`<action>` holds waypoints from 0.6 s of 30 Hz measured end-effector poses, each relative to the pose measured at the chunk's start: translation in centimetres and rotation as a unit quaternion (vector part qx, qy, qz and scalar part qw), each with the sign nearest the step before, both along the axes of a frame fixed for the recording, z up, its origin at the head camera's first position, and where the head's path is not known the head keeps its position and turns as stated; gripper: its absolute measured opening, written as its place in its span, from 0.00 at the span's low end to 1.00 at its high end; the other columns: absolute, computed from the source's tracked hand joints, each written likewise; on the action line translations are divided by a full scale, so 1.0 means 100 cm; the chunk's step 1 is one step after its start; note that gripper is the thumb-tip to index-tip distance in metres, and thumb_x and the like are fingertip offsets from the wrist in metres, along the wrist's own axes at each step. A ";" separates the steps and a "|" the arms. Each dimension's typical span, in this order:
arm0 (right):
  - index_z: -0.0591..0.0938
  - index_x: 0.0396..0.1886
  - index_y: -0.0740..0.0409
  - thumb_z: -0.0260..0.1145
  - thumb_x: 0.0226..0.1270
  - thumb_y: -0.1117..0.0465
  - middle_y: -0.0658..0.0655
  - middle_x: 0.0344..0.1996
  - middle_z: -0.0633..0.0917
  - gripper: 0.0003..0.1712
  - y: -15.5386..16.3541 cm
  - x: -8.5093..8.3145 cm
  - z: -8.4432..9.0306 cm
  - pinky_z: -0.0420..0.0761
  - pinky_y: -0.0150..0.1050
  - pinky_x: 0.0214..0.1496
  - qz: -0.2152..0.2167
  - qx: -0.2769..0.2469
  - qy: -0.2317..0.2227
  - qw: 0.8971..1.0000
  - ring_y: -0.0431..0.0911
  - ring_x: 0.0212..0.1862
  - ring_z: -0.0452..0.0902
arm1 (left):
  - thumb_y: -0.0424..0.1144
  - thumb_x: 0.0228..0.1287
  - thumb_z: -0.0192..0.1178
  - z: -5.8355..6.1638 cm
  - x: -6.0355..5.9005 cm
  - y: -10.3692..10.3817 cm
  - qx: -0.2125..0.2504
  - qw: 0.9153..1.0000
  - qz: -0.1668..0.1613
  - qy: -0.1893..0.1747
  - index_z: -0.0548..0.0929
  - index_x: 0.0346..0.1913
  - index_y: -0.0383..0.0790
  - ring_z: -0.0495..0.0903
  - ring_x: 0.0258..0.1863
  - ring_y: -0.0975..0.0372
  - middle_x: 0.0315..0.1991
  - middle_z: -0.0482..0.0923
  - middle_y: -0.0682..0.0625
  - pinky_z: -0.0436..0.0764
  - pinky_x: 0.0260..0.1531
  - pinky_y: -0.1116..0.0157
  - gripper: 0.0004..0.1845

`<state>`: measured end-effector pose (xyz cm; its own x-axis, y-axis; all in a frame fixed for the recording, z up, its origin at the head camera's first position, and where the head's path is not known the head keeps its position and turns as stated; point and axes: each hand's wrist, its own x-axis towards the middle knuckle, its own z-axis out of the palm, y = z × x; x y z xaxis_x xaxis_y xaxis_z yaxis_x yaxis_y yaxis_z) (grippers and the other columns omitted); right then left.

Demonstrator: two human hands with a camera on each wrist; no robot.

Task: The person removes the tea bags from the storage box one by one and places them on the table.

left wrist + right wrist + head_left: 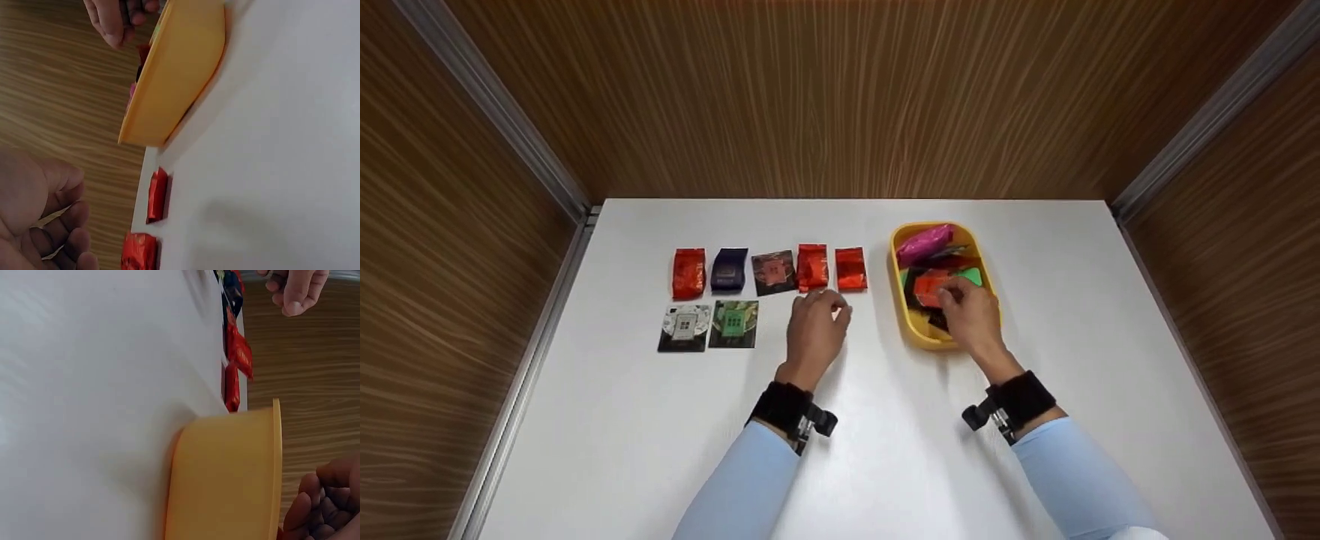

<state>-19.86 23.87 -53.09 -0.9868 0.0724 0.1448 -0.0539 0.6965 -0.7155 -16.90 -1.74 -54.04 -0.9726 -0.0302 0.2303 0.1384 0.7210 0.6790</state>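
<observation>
White laminate table (660, 420): smooth, matt, rectangular; it bears every item and is walled on three sides by wood-grain panels (840, 97).
Yellow plastic tray (916, 330): oval, shallow, smooth-walled, glossy; it stands on the right half of the table and holds a loose heap of foil sachets, among them a magenta crinkled foil sachet (924, 242) at the far end and a green flat sachet (969, 276) to the right.
Sorted rows: left of the tray. Far row, left to right: red foil sachet (688, 273), dark blue foil sachet (729, 270), brown printed sachet (773, 271), second red foil sachet (812, 267), third red foil sachet (851, 268). Near row: black-and-white printed flat sachet (684, 328), green printed flat sachet (733, 324). All are small pillow packs, creased and reflective.
Right hand (971, 315): over the near half of the tray, fingers curled down onto an orange-red foil sachet (930, 286) in the heap; whether the grip is closed cannot be told.
Left hand (816, 330): just near of the far row's right end, fingers loosely curled, nothing seen in it.
Step in hand (judgement): picking one sachet out of the tray for placement in the rows.
Next move calls for (judgement): a light pinch on the slippery foil, a clean lift clear of the tray wall, then placement in a row.
</observation>
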 end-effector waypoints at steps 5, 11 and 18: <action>0.88 0.46 0.64 0.63 0.79 0.59 0.63 0.37 0.90 0.13 0.014 -0.013 -0.001 0.82 0.58 0.51 -0.027 0.063 -0.019 0.997 0.62 0.44 0.86 | 0.40 0.70 0.70 0.005 -0.002 0.036 -0.009 0.998 -0.064 0.002 0.89 0.45 0.43 0.80 0.49 0.53 0.43 0.86 0.48 0.78 0.52 0.59 0.06; 0.84 0.47 0.66 0.64 0.77 0.52 0.69 0.40 0.89 0.19 0.013 -0.017 -0.001 0.82 0.61 0.45 -0.030 0.119 -0.096 0.988 0.67 0.45 0.86 | 0.44 0.72 0.69 0.004 -0.003 0.068 -0.041 0.991 -0.125 -0.021 0.87 0.54 0.43 0.77 0.54 0.54 0.50 0.83 0.48 0.78 0.56 0.61 0.13; 0.78 0.56 0.70 0.70 0.72 0.50 0.72 0.47 0.87 0.28 0.009 -0.018 -0.006 0.83 0.60 0.48 -0.034 0.108 -0.128 0.985 0.66 0.48 0.85 | 0.48 0.70 0.71 -0.007 -0.002 0.085 -0.063 0.988 -0.133 -0.039 0.82 0.66 0.41 0.76 0.61 0.51 0.64 0.77 0.45 0.78 0.61 0.59 0.26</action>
